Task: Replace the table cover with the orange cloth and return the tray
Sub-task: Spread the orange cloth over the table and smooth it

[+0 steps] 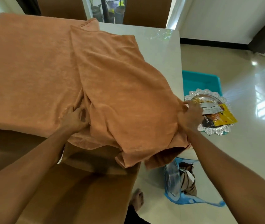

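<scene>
The orange cloth (31, 70) lies over the left part of the pale table (160, 50), with a folded flap doubled over its middle and hanging off the near edge. My left hand (75, 118) grips a bunched fold of the cloth near the front. My right hand (190, 115) pinches the cloth's right edge at the table's side. A silver scalloped tray (215, 130) with snack packets (224, 118) sits beyond the right hand, on a teal stool (199, 80) beside the table.
A brown chair (83, 183) stands right in front of me, and two more chairs are at the far side. A blue bag (181, 180) with folded fabric lies on the floor by my foot. Shiny tiled floor spreads to the right.
</scene>
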A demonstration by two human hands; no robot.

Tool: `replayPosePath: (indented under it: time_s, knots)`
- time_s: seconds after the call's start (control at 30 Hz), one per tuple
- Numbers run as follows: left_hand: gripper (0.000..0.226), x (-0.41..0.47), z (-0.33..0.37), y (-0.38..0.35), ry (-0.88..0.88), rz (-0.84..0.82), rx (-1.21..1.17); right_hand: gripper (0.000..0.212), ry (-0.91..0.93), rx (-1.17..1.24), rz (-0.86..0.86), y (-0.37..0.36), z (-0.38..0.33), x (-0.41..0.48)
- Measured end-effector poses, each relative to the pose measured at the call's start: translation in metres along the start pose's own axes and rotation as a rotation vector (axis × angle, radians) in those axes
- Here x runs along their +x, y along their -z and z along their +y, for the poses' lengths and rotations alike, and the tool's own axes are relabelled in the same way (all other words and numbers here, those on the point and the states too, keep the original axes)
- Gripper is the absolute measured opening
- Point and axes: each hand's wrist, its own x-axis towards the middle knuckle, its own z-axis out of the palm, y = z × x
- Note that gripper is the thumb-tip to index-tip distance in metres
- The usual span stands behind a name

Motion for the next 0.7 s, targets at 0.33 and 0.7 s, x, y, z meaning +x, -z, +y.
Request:
replayPosePath:
  time_s: [0.33, 0.7]
  knots:
    - [0.092, -0.002, 0.054, -0.022, -0.164, 0.031, -0.156, 0.050, 0.224, -0.394, -0.345, -0.033, -0.034, 0.006]
    - [0.043, 0.014, 0.076, -0.015, -0.305, 0.295, -0.348, 0.059, 0.177, -0.120, -0.110, -0.017, -0.034, 0.017]
